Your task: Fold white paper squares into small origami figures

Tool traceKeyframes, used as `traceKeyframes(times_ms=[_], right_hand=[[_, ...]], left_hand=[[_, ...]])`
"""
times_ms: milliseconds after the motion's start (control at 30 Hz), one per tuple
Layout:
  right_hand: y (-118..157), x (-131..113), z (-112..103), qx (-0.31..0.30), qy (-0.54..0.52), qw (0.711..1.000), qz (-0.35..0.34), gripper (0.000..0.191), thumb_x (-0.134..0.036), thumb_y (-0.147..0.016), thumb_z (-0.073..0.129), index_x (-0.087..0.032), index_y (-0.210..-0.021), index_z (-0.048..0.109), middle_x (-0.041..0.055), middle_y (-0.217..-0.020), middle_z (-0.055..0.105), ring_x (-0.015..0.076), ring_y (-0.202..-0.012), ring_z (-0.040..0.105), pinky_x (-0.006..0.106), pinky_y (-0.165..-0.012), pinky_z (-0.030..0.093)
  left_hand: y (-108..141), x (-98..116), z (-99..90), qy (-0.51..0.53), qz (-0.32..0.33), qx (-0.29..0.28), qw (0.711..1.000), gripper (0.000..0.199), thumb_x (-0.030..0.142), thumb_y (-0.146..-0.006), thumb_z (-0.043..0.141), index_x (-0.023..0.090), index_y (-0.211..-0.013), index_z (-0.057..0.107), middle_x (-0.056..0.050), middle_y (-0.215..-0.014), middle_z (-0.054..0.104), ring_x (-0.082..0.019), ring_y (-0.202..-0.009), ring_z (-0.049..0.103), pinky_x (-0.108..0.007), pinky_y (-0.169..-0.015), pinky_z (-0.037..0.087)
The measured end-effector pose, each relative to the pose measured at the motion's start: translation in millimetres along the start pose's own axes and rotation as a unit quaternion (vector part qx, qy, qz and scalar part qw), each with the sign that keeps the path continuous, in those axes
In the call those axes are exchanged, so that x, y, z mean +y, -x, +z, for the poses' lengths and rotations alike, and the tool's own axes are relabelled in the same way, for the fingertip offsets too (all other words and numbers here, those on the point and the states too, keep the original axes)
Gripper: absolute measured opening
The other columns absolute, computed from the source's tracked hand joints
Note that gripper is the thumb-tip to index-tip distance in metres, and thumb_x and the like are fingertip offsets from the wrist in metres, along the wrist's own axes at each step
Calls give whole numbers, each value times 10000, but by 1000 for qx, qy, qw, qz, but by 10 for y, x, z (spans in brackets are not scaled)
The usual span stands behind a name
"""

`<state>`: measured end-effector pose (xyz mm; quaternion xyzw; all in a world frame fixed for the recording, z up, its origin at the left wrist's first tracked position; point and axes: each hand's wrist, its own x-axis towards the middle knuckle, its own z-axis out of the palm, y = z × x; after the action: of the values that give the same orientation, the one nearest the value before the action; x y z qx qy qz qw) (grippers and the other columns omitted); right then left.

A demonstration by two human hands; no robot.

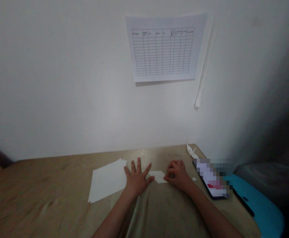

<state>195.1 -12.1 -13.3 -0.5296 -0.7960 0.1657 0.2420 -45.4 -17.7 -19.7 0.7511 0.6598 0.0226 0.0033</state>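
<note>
A small folded piece of white paper (159, 177) lies on the brown-covered table between my hands. My left hand (137, 178) is spread flat beside it, with the thumb at its left edge and the other fingers stretched apart. At the paper's right end my right hand (177, 175) has its fingers curled, thumb and forefinger pinching the edge. A stack of white paper sheets (107, 181) lies to the left, its right edge next to my left hand.
A phone (211, 181) with a blurred screen lies at the table's right edge, a folded paper piece (192, 152) behind it. A small white scrap (194, 179) is near my right wrist. A blue stool (263, 201) stands at the right. On the wall hangs a printed table sheet (164, 49).
</note>
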Motion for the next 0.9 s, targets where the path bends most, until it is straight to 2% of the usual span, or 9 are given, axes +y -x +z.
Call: traceKeyframes(times_ms=[100,233,367,400,467,567,667,767,900], right_hand=[[-3,-3,-6,-4,1,1000,-2,155,-411,-763,757,-264,-734,721,10,-1013,632,251,-1200,458,550,-1164,5],[5,-7,-7,1,4,1000,-10,164,-412,-769,750,-255,-740,713,15,-1028,629,253,-1201,455,552,-1162,29],[16,-28,11,16,10,1000,-7,168,-402,-778,741,-246,-734,698,15,-1013,624,250,-1189,458,555,-1164,36],[18,-38,19,18,14,1000,-3,173,-403,-777,741,-243,-731,693,17,-1016,624,252,-1190,457,556,-1164,35],[19,-62,40,21,25,999,7,185,-405,-780,738,-237,-725,683,23,-1029,624,255,-1192,454,559,-1166,31],[18,-101,69,25,47,998,19,181,-408,-798,721,-238,-749,681,33,-1056,619,263,-1213,438,566,-1165,18],[13,-123,86,24,56,998,27,192,-420,-817,702,-237,-764,680,42,-1063,616,269,-1228,424,567,-1165,21],[5,-119,91,20,58,998,34,193,-421,-808,713,-236,-767,679,39,-1063,616,267,-1229,421,554,-1169,37],[0,-101,87,21,58,998,33,187,-424,-804,718,-244,-765,683,37,-1062,619,266,-1212,428,545,-1164,64]], left_hand=[[4,-19,5,-14,-8,7,1000,681,767,-865,360,507,-1482,242,-86,-1661,80,-511,-1476,79,-810,-1043,42],[21,39,21,-44,-20,59,997,714,725,-871,427,456,-1505,238,-115,-1655,121,-487,-1483,110,-801,-1053,36],[25,140,-46,-57,-57,118,990,787,602,-908,491,321,-1556,142,-178,-1644,135,-467,-1491,108,-772,-1082,83],[29,165,-68,-53,-54,129,989,787,589,-910,498,320,-1557,138,-174,-1646,132,-463,-1493,101,-767,-1087,89],[44,211,-94,-39,-18,137,990,739,564,-912,516,393,-1540,167,-122,-1660,112,-463,-1494,92,-765,-1089,94],[84,275,-60,-15,57,114,992,628,523,-922,529,514,-1483,249,-27,-1673,72,-470,-1492,89,-769,-1089,87],[117,318,36,8,104,89,991,549,568,-934,475,536,-1456,307,2,-1675,47,-461,-1498,59,-763,-1098,72],[124,330,104,26,93,62,993,527,631,-937,397,536,-1450,321,13,-1675,37,-467,-1498,47,-766,-1097,53],[110,326,75,38,68,20,997,561,685,-924,341,525,-1460,307,8,-1673,58,-468,-1497,52,-754,-1107,25]])
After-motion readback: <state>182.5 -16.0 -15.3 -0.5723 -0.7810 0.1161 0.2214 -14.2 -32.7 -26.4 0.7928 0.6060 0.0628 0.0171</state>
